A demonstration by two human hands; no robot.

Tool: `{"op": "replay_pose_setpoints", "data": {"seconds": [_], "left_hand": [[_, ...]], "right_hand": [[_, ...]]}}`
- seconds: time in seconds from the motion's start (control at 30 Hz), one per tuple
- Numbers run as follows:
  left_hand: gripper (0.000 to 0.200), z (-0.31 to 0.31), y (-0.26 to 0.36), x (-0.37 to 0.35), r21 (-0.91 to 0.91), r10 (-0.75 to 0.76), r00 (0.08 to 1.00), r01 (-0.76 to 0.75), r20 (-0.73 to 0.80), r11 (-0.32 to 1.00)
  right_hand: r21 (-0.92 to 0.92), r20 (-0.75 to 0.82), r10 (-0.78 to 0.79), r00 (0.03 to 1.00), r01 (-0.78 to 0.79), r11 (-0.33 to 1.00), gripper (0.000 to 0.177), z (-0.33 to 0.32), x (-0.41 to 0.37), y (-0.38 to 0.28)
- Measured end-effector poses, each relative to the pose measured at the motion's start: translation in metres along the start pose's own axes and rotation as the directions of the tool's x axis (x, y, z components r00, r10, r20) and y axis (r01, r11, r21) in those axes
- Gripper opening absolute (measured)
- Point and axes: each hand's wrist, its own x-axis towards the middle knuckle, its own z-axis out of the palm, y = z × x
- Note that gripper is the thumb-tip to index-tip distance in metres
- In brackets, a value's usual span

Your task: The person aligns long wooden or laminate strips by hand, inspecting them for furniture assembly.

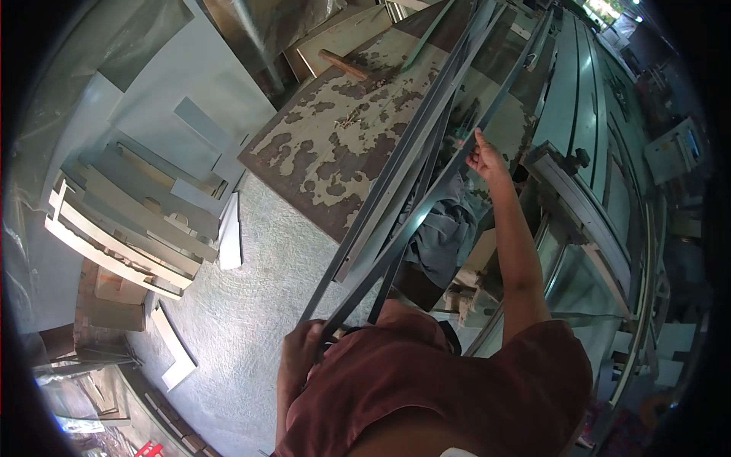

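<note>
A long, thin dark metal strip (419, 215) runs from close to my body up toward the far right. My left hand (299, 352) is closed around its near end, low beside my shirt. Farther along, my right hand (487, 157) pinches the same strip at its edge, arm stretched forward. Just left of it, more long metal bars (403, 152) lie slanting over the corner of a worn table (304, 164). Beneath the strip, between my hands, hangs a crumpled grey cloth (442, 240).
A hammer (346, 65) and a scatter of small nails or screws (348, 119) lie on the table. At left stand curved wooden frames (126, 255); a white L-shaped piece (175, 354) lies on the floor (251, 312). A machine with a metal rail (586, 202) stands at right.
</note>
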Motion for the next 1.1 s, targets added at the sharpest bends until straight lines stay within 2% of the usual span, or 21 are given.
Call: {"op": "replay_pose_setpoints", "data": {"seconds": [0.07, 0.13, 0.17, 0.23, 0.27, 0.33, 0.47, 0.53, 0.57, 0.63, 0.67, 0.73, 0.8, 0.97, 1.1], "left_hand": [[0.038, 0.013, 0.004, 0.013, 0.029, 0.023, 0.998, -0.025, 0.051, 0.999], [0.034, 0.025, 0.013, 0.027, 0.054, 0.037, 0.993, -0.044, 0.109, 0.998], [0.034, 0.032, 0.018, 0.034, 0.057, 0.036, 0.993, -0.042, 0.111, 0.997], [0.033, 0.046, 0.027, 0.048, -0.053, 0.079, 0.977, -0.070, 0.199, 0.996], [0.033, 0.054, 0.030, 0.055, -0.051, 0.078, 0.976, -0.070, 0.203, 0.996], [0.033, 0.070, 0.036, 0.069, -0.089, 0.138, 0.950, -0.118, 0.279, 0.989], [0.030, 0.101, 0.058, 0.100, -0.109, 0.213, 0.905, -0.185, 0.367, 0.977], [0.028, 0.119, 0.062, 0.123, -0.319, 0.152, 0.902, -0.017, 0.403, 0.948], [0.028, 0.128, 0.065, 0.134, -0.318, 0.154, 0.900, -0.018, 0.409, 0.948], [0.031, 0.145, 0.072, 0.156, -0.386, 0.096, 0.879, 0.105, 0.467, 0.916], [0.031, 0.154, 0.077, 0.165, -0.383, 0.095, 0.876, 0.108, 0.473, 0.918], [0.034, 0.171, 0.089, 0.179, -0.424, 0.013, 0.863, 0.235, 0.505, 0.875], [0.033, 0.186, 0.101, 0.191, -0.423, -0.013, 0.852, 0.273, 0.524, 0.864], [0.034, 0.224, 0.122, 0.218, -0.448, -0.048, 0.784, 0.402, 0.618, 0.798], [0.035, 0.250, 0.142, 0.235, -0.466, -0.150, 0.830, 0.441, 0.537, 0.767]], "right_hand": [[0.003, -0.015, -0.056, 0.998, 0.056, 0.998, 0.038, -0.008, -0.002, 0.000], [-0.114, -0.249, -0.193, 0.949, 0.169, 0.979, 0.060, 0.012, -0.040, -0.002], [-0.112, -0.252, -0.191, 0.949, 0.168, 0.979, 0.060, 0.017, -0.056, -0.002], [-0.490, -0.240, -0.406, 0.882, 0.251, 0.835, 0.068, 0.022, -0.083, 0.006], [-0.489, -0.245, -0.406, 0.881, 0.249, 0.836, 0.068, 0.022, -0.093, 0.014], [-0.716, -0.092, -0.605, 0.791, 0.370, 0.592, 0.063, 0.021, -0.114, 0.032], [-0.715, 0.002, -0.658, 0.753, 0.461, 0.525, 0.061, 0.033, -0.160, 0.061], [-0.528, -0.021, -0.414, 0.910, 0.342, 0.777, 0.059, 0.050, -0.188, 0.056], [-0.529, -0.026, -0.418, 0.908, 0.342, 0.777, 0.059, 0.054, -0.194, 0.059], [-0.277, -0.011, -0.298, 0.955, 0.283, 0.918, 0.060, 0.061, -0.202, 0.063], [-0.274, 0.011, -0.288, 0.958, 0.280, 0.920, 0.060, 0.061, -0.202, 0.064], [-0.293, 0.017, -0.302, 0.953, 0.293, 0.910, 0.060, 0.061, -0.200, 0.060], [-0.311, 0.029, -0.312, 0.950, 0.305, 0.900, 0.060, 0.060, -0.197, 0.052], [-0.209, -0.013, -0.294, 0.956, 0.285, 0.935, 0.063, 0.050, -0.170, 0.030], [-0.169, -0.055, -0.226, 0.972, 0.214, 0.962, 0.064, 0.043, -0.147, 0.009]]}}
